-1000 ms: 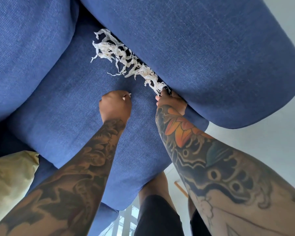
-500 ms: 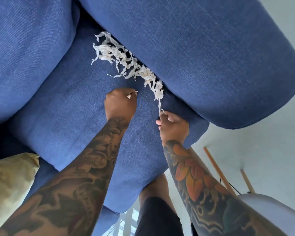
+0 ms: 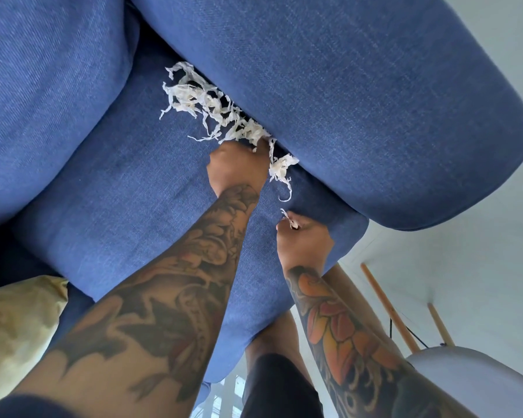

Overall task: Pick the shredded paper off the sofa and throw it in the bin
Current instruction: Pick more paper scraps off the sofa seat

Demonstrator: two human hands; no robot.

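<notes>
White shredded paper lies in a loose line along the crease between the blue sofa seat and the armrest. My left hand is closed into a fist at the near end of that line, its fingers gripping strands of it. Lower right, my right hand is closed on a small tuft of shredded paper that sticks out of its fingers, apart from the main pile. No bin is in view.
A yellow cushion lies at the lower left. At the lower right stands a chair with a pale seat and wooden legs on a light floor. My leg in dark shorts is below the seat edge.
My left hand moved up and right from the open seat into the near end of the paper line. My right hand drew back from the crease toward me with a small tuft.
</notes>
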